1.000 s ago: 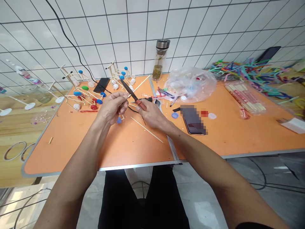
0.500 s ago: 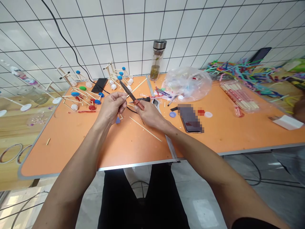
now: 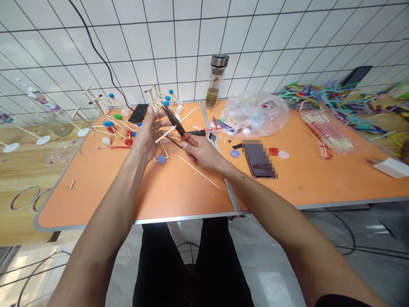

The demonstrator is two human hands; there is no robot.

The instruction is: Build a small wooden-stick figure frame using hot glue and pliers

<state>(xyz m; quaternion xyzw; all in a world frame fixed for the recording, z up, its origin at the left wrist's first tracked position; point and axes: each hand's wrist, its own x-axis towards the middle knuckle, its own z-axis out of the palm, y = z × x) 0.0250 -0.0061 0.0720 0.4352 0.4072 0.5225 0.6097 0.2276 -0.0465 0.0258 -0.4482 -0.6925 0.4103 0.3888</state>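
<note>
My right hand [image 3: 204,150] is wrapped round the reddish handles of a pair of scissors [image 3: 175,120]. Their dark blades point up and to the left, away from me. A thin wooden stick [image 3: 165,134] crosses the blades at a slant; whether they grip it cannot be made out. Beside its near end is my left hand [image 3: 147,134], fingers spread and thumb raised, not closed on the stick. Below the hands, another wooden stick [image 3: 198,171] lies on the orange table [image 3: 179,200]. A blue piece [image 3: 162,159] joined to short sticks rests near my left wrist.
Stick frames with coloured wheels [image 3: 108,124] stand at the back left. Behind are a black phone [image 3: 138,114] and a glass bottle [image 3: 212,96]. To the right lie a plastic bag [image 3: 255,113], another phone [image 3: 260,160], packed sticks [image 3: 327,130] and colourful strips [image 3: 332,96].
My left fingers have let go of the stick and spread apart. The stick's near end now shows in front of that hand. My right hand keeps hold of the scissors. The view has shifted slightly.
</note>
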